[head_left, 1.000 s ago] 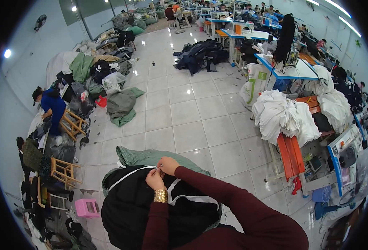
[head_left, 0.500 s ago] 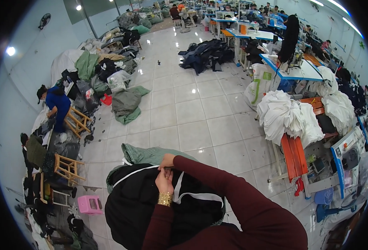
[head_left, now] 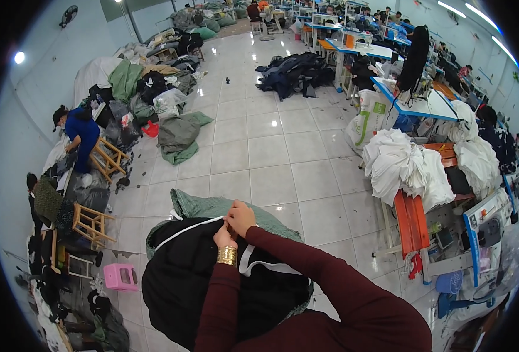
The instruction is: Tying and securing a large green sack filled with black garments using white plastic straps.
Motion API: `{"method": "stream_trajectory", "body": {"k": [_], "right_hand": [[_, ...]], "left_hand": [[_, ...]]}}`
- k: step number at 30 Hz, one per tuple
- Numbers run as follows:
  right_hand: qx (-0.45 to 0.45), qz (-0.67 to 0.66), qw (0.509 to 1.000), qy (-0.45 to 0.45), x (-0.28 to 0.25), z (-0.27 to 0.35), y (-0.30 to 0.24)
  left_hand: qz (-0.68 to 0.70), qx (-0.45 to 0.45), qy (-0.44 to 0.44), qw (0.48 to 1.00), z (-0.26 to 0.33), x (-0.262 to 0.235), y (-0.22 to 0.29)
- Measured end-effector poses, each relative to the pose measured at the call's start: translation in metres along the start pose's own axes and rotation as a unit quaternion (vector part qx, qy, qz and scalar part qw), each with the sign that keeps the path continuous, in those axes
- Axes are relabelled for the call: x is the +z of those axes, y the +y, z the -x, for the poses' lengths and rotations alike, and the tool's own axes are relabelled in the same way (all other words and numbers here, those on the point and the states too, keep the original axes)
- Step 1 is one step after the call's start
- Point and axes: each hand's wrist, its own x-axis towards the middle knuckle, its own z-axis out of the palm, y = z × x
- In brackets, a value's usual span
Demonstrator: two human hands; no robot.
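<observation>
A large bundle of black cloth (head_left: 183, 287) lies in front of me, with a green woven sack (head_left: 204, 205) around its far side. Across the bundle runs a white fabric strip (head_left: 180, 230), with a loose loop trailing to the right. My left hand (head_left: 225, 236), below which sits a gold bracelet, is closed on this strip at the bundle's far edge. Touching it from the right, my right hand (head_left: 240, 217) has its fingers bent and pinched at the same spot. The strip between the fingertips is mostly hidden.
A pink plastic stool (head_left: 120, 277) stands at the left, near wooden stools and a person in blue. Piled white cloth (head_left: 394, 164) covers an orange bench at the right, beside sewing tables. Dark garments (head_left: 297, 73) lie heaped on the tiled floor farther off.
My right hand has turned and shifted slightly, its knuckles now higher beside the left hand. My left hand has moved a little left and farther away. The view has tilted slightly.
</observation>
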Motion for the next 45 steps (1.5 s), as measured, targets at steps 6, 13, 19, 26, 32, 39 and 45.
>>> {"method": "stream_trajectory", "body": {"k": [6,13,19,26,32,39,45], "right_hand": [[-0.053,0.083,0.995,0.001,-0.006,-0.006,-0.009],[0.086,0.063,0.981,-0.16,-0.015,-0.025,-0.011],[-0.129,0.123,0.965,-0.193,-0.031,-0.011,0.004],[-0.341,-0.025,0.908,-0.243,-0.042,0.01,-0.038],[-0.323,-0.067,0.868,-0.371,-0.076,0.02,-0.068],[0.028,-0.389,0.857,-0.336,-0.069,0.031,-0.097],[0.034,-0.423,0.838,-0.342,-0.038,0.037,-0.152]], "left_hand": [[-0.012,-0.07,-0.123,0.99,-0.003,-0.015,0.009],[0.016,-0.114,-0.159,0.981,0.026,-0.001,0.024],[-0.095,-0.049,-0.231,0.967,0.053,-0.027,0.043],[-0.443,0.153,-0.252,0.847,0.201,-0.053,0.147],[-0.377,0.124,-0.14,0.907,0.28,-0.123,0.241],[-0.779,0.501,-0.126,0.355,0.214,-0.222,0.21],[-0.755,0.464,-0.161,0.434,0.125,-0.239,0.144]]}}
